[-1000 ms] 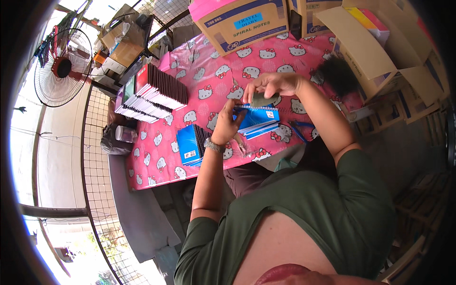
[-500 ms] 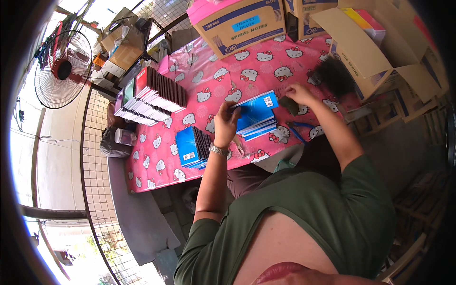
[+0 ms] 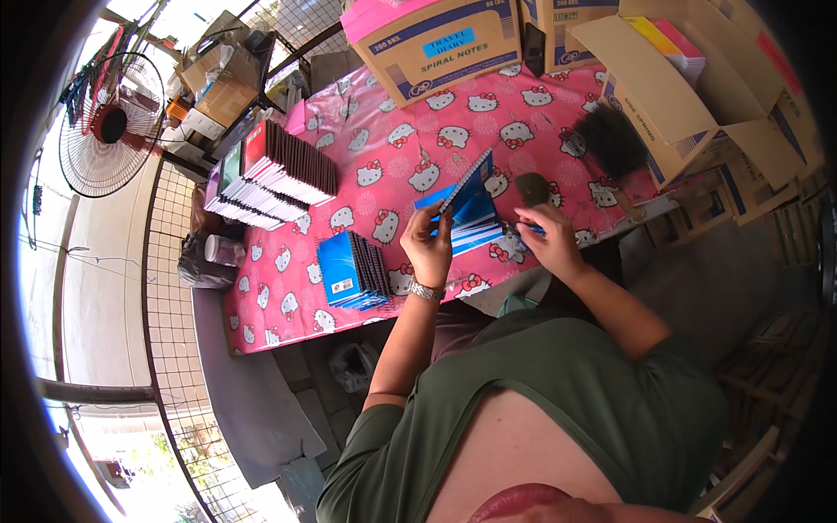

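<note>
My left hand (image 3: 429,244) pinches a blue spiral notebook (image 3: 471,190) by its bound edge and holds it tilted up. Beneath it lies a small stack of blue notebooks (image 3: 478,234). Close to the right side of that stack, my right hand (image 3: 554,241) is closed around blue-handled pliers (image 3: 533,228), mostly hidden by the fingers. A dark green flat piece (image 3: 533,187) rests on the table just beyond this hand. Left of my left hand stands a neat pile of blue spiral notebooks (image 3: 349,270).
A pink patterned cloth (image 3: 366,209) covers the table. Tall stacks of spiral notebooks (image 3: 283,170) stand at the left. Cardboard boxes (image 3: 445,52) line the back, and an open box (image 3: 663,96) sits at the right near a fuzzy black heap (image 3: 610,141). A fan (image 3: 111,125) stands far left.
My left hand has raised and tilted the notebook off the stack. My right hand has left the dark green piece, moved nearer to me and taken hold of the pliers.
</note>
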Demonstrator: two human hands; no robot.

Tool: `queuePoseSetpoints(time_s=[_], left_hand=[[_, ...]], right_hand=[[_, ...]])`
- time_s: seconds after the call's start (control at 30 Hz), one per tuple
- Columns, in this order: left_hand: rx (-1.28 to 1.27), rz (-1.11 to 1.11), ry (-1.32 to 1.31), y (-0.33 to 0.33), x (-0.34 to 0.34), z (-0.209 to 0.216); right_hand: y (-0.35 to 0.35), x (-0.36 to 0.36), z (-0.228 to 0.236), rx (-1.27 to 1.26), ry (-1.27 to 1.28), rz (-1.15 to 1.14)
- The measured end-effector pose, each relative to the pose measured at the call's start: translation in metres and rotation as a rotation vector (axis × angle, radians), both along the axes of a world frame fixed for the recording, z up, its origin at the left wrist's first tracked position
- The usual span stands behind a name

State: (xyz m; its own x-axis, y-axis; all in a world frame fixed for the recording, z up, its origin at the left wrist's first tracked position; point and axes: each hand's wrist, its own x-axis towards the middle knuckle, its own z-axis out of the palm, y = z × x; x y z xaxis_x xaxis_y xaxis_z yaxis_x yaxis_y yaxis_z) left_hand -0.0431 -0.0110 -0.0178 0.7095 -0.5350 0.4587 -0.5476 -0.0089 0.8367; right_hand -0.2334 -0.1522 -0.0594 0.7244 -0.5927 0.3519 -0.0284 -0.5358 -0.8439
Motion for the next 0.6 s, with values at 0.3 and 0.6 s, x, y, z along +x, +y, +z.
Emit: queuePoseSetpoints(time_s=[0.3,0.6], left_hand=[[-0.141,0.003,0.185,-0.01,-0.007,-0.019],[-0.035,0.053,0.057,-0.007,-0.011,-0.015]], right_hand=[[-0.011,0.01,-0.09,-0.661,0.399,-0.156],[-0.031,-0.011,-0.062,-0.113,0.076,-0.084]])
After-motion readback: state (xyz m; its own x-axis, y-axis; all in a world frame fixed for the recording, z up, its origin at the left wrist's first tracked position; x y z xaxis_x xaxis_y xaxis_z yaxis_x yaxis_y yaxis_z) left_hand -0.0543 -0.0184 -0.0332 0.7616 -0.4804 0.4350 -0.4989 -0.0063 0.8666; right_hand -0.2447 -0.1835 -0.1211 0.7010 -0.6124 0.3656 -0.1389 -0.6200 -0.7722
